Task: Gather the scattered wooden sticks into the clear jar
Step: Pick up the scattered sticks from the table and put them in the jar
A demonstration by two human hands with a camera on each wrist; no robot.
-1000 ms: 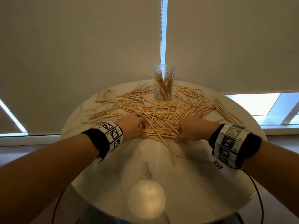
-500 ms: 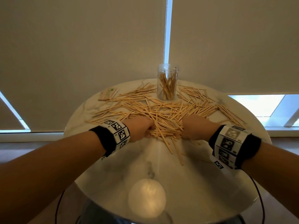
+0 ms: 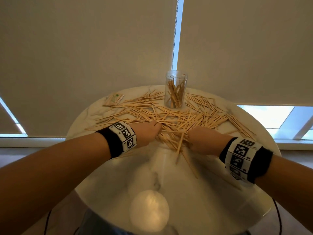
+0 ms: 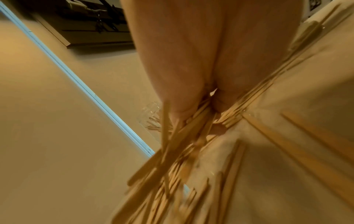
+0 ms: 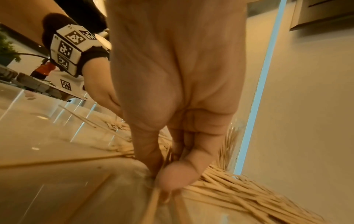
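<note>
A clear jar (image 3: 175,89) stands upright at the back of the round marble table (image 3: 211,192), partly filled with wooden sticks. Many more wooden sticks (image 3: 199,116) lie scattered in a wide band in front of it. My left hand (image 3: 149,132) and right hand (image 3: 197,141) dig into the near edge of the pile from either side, a heaped bunch (image 3: 174,134) between them. In the left wrist view my left hand (image 4: 193,109) curls round a blurred bundle of sticks (image 4: 178,145). In the right wrist view my right hand (image 5: 172,171) pinches sticks (image 5: 229,191) between thumb and fingers.
A flat packet of sticks (image 3: 113,99) lies at the table's back left. A few loose sticks (image 3: 188,160) trail toward me from the pile. A lamp's bright reflection (image 3: 149,212) shows on the table's near part. Window blinds hang close behind the jar.
Both hands have pushed forward and inward into the pile, bunching sticks between them. A few sticks have slid out toward the near side.
</note>
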